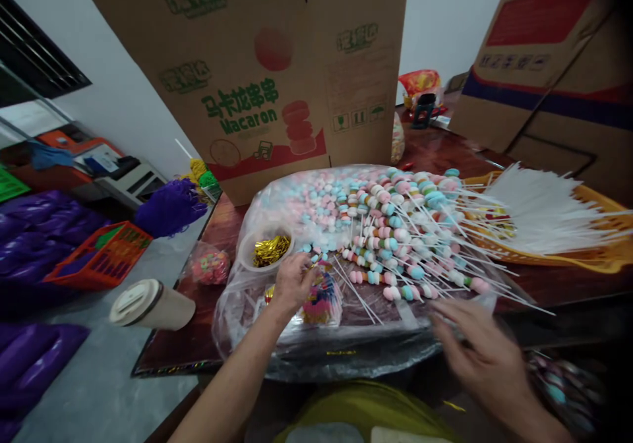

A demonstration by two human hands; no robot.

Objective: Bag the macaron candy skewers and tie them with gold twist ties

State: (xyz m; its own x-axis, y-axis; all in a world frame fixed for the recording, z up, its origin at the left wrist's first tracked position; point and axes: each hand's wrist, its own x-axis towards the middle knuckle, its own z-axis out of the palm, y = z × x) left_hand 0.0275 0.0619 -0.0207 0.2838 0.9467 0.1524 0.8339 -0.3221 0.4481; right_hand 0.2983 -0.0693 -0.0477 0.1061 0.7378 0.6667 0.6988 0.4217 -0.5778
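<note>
My left hand [295,279] is over the near middle of the table, beside a stack of colourful printed packets [324,301]; its fingers are bent together, and what they hold, if anything, is too small to name. To its left stands a white bowl [242,252] with gold twist ties [271,250]. My right hand [469,337], slightly blurred, is at the table's front edge with its fingers apart and nothing in them. Beyond it lies a heap of candy skewers [395,232] on white sticks. Loose pink, blue and white candies [316,199] spread behind on clear plastic [232,304].
A tall cardboard box [306,80] stands behind the candies. An orange basket [593,258] of white sticks [544,212] is on the right. A lidded cup [153,304] and a candy bag [210,265] stand left. Another carton [548,67] is at the back right.
</note>
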